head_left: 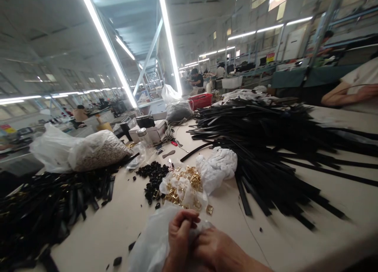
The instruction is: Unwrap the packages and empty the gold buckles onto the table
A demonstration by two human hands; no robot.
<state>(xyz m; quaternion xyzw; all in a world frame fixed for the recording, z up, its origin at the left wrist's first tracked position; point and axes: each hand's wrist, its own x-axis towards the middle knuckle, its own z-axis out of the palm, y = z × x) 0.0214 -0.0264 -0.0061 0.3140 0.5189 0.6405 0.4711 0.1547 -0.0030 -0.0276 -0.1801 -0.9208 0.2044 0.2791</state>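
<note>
White plastic (153, 236), plain, gathers in left hand (180, 232) beside right hand (217, 244).

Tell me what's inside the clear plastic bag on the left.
The bag holds many pale pieces, too small to identify; anything buried beneath the outer ones is covered.

Two fluorescent tubes (170, 43) are glaring overhead while the ceiling (203, 12) is showing dim grey. The desk (112, 224) is receiving soft, diffuse light; black strips (265, 122) are losing detail. Wide-angle distortion is bending the edges; blur is softening them.
</note>
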